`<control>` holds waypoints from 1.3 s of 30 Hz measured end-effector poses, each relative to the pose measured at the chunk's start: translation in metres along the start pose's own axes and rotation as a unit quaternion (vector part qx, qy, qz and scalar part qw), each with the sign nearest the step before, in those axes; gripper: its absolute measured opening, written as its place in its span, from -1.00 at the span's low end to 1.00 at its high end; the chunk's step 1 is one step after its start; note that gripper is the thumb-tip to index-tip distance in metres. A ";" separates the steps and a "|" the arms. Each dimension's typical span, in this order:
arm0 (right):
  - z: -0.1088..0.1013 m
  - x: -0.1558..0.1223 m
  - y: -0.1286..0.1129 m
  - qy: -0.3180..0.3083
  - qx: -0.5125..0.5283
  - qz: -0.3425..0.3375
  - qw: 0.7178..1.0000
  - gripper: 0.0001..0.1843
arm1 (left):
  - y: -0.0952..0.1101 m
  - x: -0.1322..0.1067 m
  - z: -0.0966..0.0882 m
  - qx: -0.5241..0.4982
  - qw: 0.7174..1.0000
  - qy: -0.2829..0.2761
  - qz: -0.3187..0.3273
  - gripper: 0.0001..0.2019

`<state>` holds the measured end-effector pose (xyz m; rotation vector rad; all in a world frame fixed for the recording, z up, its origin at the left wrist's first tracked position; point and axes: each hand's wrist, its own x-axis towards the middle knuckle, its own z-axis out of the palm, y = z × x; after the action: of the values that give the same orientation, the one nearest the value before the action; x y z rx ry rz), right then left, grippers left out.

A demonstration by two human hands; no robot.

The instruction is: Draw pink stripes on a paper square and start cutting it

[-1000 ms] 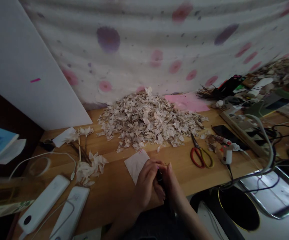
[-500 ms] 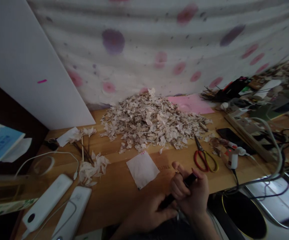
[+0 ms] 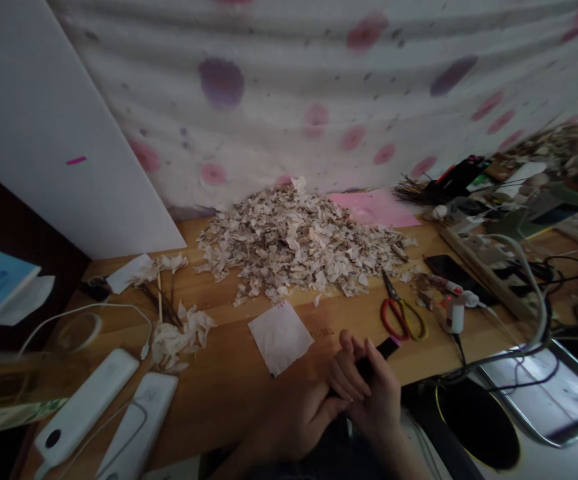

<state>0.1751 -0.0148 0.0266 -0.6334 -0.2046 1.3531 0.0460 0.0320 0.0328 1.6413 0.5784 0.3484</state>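
Over the counter's [image 3: 219, 393] front edge, the right hand [image 3: 381, 393] curls around a black stick [image 3: 387, 348]. The left hand [image 3: 309, 413] touches it; whether that one grips, I cannot tell.

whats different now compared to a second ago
The left hand and right hand shifted rightward and closer to the person, leaving the white paper uncovered. The black object now pokes out past the right hand. The scissors and flake pile stayed put.
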 end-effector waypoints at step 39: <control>-0.120 0.040 -0.081 0.225 -0.885 -0.095 0.397 -0.59 | -0.123 -0.018 -0.037 0.313 0.832 0.426 -0.164 -0.63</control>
<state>0.3109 -0.0196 -0.0371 -2.6055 -1.3020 0.0816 -0.0101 0.0619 -0.0803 1.9058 1.7862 0.6905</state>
